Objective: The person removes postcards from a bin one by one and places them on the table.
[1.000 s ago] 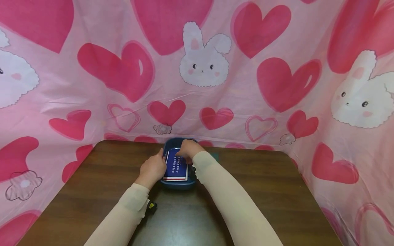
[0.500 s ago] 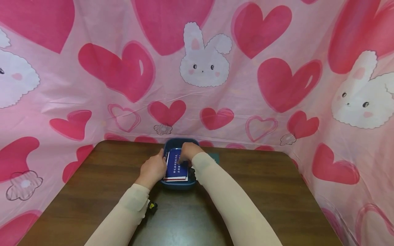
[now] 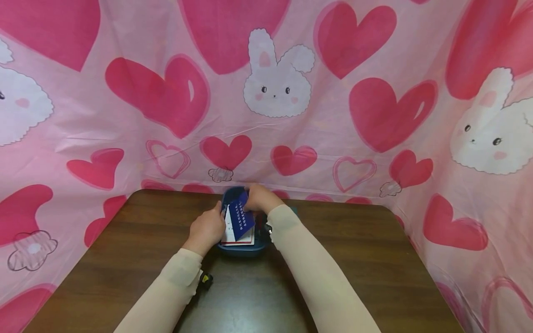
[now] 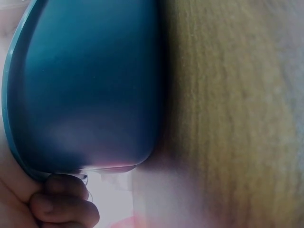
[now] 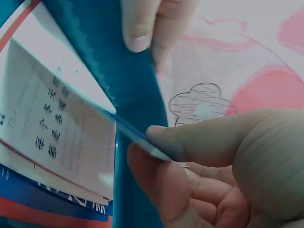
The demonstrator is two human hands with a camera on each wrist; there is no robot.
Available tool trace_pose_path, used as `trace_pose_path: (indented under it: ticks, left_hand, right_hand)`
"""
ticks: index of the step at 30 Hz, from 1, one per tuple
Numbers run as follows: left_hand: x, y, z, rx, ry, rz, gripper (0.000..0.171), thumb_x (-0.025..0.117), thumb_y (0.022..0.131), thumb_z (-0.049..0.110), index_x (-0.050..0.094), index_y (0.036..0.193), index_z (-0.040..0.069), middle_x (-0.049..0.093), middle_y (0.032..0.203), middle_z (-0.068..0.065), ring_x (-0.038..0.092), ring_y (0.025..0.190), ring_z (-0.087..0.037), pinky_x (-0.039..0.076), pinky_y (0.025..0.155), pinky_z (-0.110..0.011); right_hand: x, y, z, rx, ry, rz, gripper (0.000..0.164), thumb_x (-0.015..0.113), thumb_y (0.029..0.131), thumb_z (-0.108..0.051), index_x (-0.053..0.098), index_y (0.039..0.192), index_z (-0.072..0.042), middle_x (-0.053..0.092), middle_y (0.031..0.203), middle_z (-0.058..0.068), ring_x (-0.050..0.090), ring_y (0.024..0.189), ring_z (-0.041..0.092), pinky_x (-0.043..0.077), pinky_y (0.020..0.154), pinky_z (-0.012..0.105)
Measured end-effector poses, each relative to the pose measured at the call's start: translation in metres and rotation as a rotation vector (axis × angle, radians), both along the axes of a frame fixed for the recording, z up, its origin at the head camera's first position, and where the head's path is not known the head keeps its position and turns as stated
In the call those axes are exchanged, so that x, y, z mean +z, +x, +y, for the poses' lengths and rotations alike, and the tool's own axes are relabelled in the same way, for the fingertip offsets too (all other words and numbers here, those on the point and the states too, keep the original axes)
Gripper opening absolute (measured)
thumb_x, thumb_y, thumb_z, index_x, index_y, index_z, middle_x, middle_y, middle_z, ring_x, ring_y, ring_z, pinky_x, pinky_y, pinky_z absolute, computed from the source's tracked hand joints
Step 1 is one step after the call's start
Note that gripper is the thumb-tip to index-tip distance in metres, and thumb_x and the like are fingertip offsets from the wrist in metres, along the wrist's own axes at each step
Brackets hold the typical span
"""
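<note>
My left hand [image 3: 207, 227] holds the left rim of a blue plastic bin [image 3: 241, 252]. In the left wrist view its curled fingers [image 4: 64, 202] show at the bin's end, and in the right wrist view the thumb [image 5: 139, 40] lies over the wall. A dark blue card [image 3: 242, 222] with white characters is pinched between thumb and fingers of my right hand [image 3: 261, 199]. The card stands tilted above the bin. Under it lie white printed cards [image 3: 230, 236]; in the right wrist view several blue and white cards [image 5: 52, 190] are stacked inside.
The bin stands on a brown wooden table [image 3: 354, 259], close to the back edge. A pink curtain [image 3: 291, 134] with hearts and rabbits hangs behind and at both sides. A small green item [image 3: 294, 210] shows partly behind the right forearm.
My right hand has moved up and slightly back, lifting and tilting the blue card off the stack, so white cards below show. The left hand has stayed on the rim.
</note>
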State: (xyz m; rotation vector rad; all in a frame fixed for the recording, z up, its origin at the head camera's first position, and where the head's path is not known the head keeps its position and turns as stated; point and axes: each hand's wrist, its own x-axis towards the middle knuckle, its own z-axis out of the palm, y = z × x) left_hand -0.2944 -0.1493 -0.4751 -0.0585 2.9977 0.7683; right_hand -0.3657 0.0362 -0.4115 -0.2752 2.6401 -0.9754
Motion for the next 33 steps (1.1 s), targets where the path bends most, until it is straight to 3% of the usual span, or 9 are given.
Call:
trace_pose_path:
  ticks: [4,8,12,17,20,23,26,30,33]
  left_hand:
    - [0.000,0.000,0.001,0.006,-0.008,-0.002,0.064,0.048,0.118,0.031,0.039,0.176,0.006,0.065,0.159,-0.028,0.075,0.123,-0.048,0.064,0.098,-0.069]
    - [-0.001,-0.001,0.000,0.008,-0.010,-0.019,0.065,0.050,0.118,0.031,0.038,0.177,0.006,0.064,0.161,-0.027,0.075,0.119,-0.045,0.066,0.094,-0.064]
    - [-0.001,0.000,0.000,0.001,-0.010,-0.020,0.066,0.052,0.117,0.030,0.037,0.177,0.006,0.063,0.162,-0.027,0.075,0.115,-0.043,0.067,0.090,-0.061]
    - [0.000,0.001,-0.001,-0.001,-0.005,-0.022,0.068,0.055,0.117,0.031,0.036,0.177,0.006,0.062,0.164,-0.027,0.075,0.117,-0.043,0.068,0.090,-0.061]
    - [0.000,0.001,0.001,0.001,-0.006,-0.027,0.068,0.055,0.117,0.031,0.036,0.178,0.007,0.061,0.165,-0.027,0.075,0.120,-0.043,0.068,0.091,-0.061]
    - [0.001,0.002,0.002,0.003,-0.011,-0.028,0.068,0.054,0.117,0.031,0.035,0.178,0.007,0.061,0.165,-0.026,0.074,0.124,-0.044,0.068,0.092,-0.061]
    - [0.001,0.003,0.002,0.001,-0.012,-0.026,0.068,0.054,0.117,0.030,0.034,0.178,0.007,0.059,0.167,-0.026,0.074,0.128,-0.046,0.068,0.094,-0.063]
    - [0.002,0.004,0.002,-0.001,-0.004,-0.027,0.068,0.054,0.118,0.031,0.034,0.179,0.007,0.058,0.168,-0.027,0.073,0.129,-0.047,0.067,0.094,-0.062]
    - [0.002,0.004,0.002,0.004,0.000,-0.026,0.068,0.053,0.118,0.031,0.034,0.179,0.007,0.058,0.167,-0.027,0.074,0.125,-0.046,0.067,0.093,-0.061]
  right_hand:
    - [0.002,0.000,0.011,-0.015,-0.071,-0.007,0.085,0.090,0.094,-0.004,0.049,0.170,-0.009,0.070,0.141,0.029,0.081,0.093,0.039,0.072,0.086,0.052]
    - [0.003,-0.002,0.030,-0.046,-0.129,0.011,0.085,0.089,0.097,-0.009,0.048,0.171,-0.015,0.071,0.134,0.026,0.078,0.085,0.031,0.071,0.077,0.042]
    - [0.003,0.000,0.057,-0.075,-0.253,-0.004,0.086,0.088,0.099,-0.010,0.046,0.173,-0.018,0.075,0.133,0.024,0.078,0.090,0.027,0.068,0.071,0.034]
    - [0.001,0.006,0.094,-0.079,-0.384,0.010,0.087,0.088,0.099,-0.010,0.044,0.174,-0.017,0.082,0.106,0.019,0.080,0.082,0.023,0.069,0.071,0.038]
    - [-0.001,0.010,0.115,-0.112,-0.414,0.012,0.088,0.088,0.100,-0.012,0.043,0.175,-0.017,0.083,0.110,0.021,0.080,0.083,0.023,0.071,0.076,0.043]
    - [-0.005,0.014,0.132,-0.150,-0.456,0.015,0.086,0.087,0.101,-0.012,0.042,0.175,-0.016,0.082,0.114,0.020,0.077,0.081,0.022,0.068,0.074,0.038]
    - [-0.010,0.013,0.145,-0.157,-0.489,0.025,0.083,0.084,0.102,-0.009,0.041,0.173,-0.012,0.081,0.104,0.015,0.071,0.074,0.019,0.061,0.068,0.032]
    - [-0.016,0.011,0.159,-0.149,-0.494,0.015,0.082,0.082,0.103,-0.007,0.037,0.172,-0.008,0.078,0.089,0.009,0.068,0.068,0.018,0.054,0.063,0.031]
    - [-0.021,0.010,0.168,-0.138,-0.477,-0.001,0.081,0.082,0.103,-0.007,0.036,0.171,-0.007,0.079,0.094,0.012,0.071,0.071,0.019,0.055,0.066,0.032]
